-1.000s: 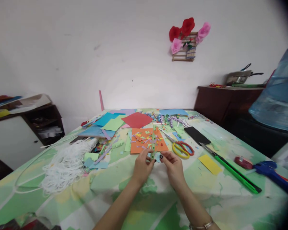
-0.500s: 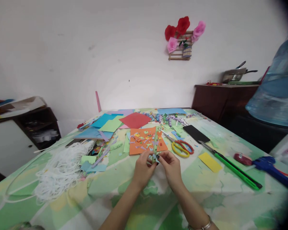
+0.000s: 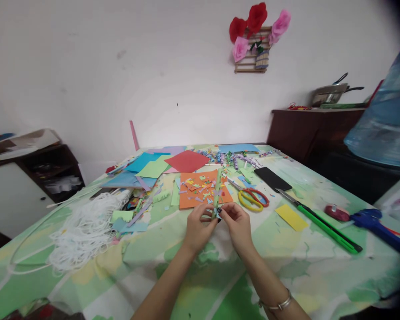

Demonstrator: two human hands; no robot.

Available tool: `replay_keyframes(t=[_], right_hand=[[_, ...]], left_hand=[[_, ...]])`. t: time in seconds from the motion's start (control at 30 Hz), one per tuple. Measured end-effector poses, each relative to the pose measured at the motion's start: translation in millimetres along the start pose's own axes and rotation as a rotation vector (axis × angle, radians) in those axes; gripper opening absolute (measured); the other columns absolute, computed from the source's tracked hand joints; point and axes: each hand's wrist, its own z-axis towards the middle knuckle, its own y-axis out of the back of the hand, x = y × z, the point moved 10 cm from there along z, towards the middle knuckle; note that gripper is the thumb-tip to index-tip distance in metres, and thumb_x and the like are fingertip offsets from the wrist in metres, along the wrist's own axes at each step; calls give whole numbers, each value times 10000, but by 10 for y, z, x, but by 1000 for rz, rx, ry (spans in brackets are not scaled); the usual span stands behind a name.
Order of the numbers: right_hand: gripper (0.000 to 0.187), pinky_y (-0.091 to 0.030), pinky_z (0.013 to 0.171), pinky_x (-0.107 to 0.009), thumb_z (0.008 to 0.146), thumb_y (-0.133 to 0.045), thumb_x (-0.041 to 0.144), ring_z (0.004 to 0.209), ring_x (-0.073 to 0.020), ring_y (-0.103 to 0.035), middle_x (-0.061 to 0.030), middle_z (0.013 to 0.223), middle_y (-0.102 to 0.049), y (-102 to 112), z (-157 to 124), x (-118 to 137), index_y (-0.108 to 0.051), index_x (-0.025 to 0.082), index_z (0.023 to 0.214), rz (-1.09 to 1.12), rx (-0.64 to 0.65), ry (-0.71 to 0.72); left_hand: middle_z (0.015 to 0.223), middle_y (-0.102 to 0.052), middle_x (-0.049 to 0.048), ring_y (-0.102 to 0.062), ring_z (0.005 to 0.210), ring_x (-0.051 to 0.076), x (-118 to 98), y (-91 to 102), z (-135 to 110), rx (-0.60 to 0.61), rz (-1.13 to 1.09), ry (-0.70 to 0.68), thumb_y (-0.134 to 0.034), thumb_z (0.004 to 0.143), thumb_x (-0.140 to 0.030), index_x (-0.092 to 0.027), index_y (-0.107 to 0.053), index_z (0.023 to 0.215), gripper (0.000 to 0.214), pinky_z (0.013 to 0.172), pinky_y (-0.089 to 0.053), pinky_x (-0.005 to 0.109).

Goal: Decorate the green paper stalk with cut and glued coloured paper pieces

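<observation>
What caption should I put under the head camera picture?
Left hand holding a thin green stick, right hand at its near end, orange paper strewn with scraps beyond.

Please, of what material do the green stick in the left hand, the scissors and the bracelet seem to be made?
Green stick: perhaps rolled paper, from its dull surface; blur leaves this open.
Scissors: probably metal blades, greyish; smooth, bright handles suggest plastic.
Bracelet: likely polished metal, given its silvery shine.

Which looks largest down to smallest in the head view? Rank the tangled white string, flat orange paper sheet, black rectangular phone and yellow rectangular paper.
1. White string
2. Orange sheet
3. Black phone and yellow paper: too alike to rank; the paper lies nearer the camera.
</observation>
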Motion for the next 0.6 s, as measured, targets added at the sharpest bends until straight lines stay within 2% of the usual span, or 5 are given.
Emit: replay_keyframes(t=[0.17,0.6], right_hand=[[201,-442,600,-248,658,-724,324,617,-128,-522,13,645,-572,5,-8,19,-586,181,691,6,-6,3],[179,-483,669,-272,664,-720,286,692,-147,-582,-7,723,-617,-9,-41,54,-598,188,750,46,26,11]], left_hand=[[872,-614,41,-622,767,139,-3,10,-6,5,-44,26,-621,758,-281,-179,-617,854,140,604,-535,212],[798,-636,39,-606,725,137,132,56,19,-49,-135,116,-632,708,-267,-164,-623,767,119,604,-504,214]])
